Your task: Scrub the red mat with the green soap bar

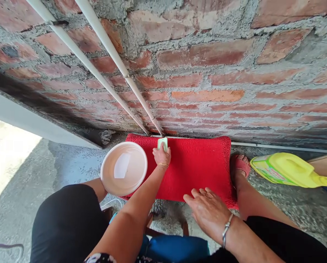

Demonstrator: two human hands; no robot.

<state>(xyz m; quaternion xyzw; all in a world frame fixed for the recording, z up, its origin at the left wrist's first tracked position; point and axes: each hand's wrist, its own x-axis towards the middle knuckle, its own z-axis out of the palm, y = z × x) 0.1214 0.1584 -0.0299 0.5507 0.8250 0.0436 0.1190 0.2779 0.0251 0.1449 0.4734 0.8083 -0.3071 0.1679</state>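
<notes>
My left hand (161,156) is closed around a small pale green block with a whitish rim (162,143), perhaps a scrubber; its underside is hidden. The block rests at the far edge of a red textured mat (193,164), left of its middle. My right hand (206,206) hovers over the mat's near edge, fingers apart, holding nothing. A pale pink basin (104,170) with water in it stands at the mat's left end, slightly overlapping it. My left forearm reaches past the basin's right side.
A yellow jug with a label (286,168) lies on the right, beyond my sandalled foot (241,165). Behind the mat rises a brick wall (207,95) with two white pipes (116,58). A crumpled whitish cloth (106,136) lies far left. Blue fabric (177,247) shows between my knees.
</notes>
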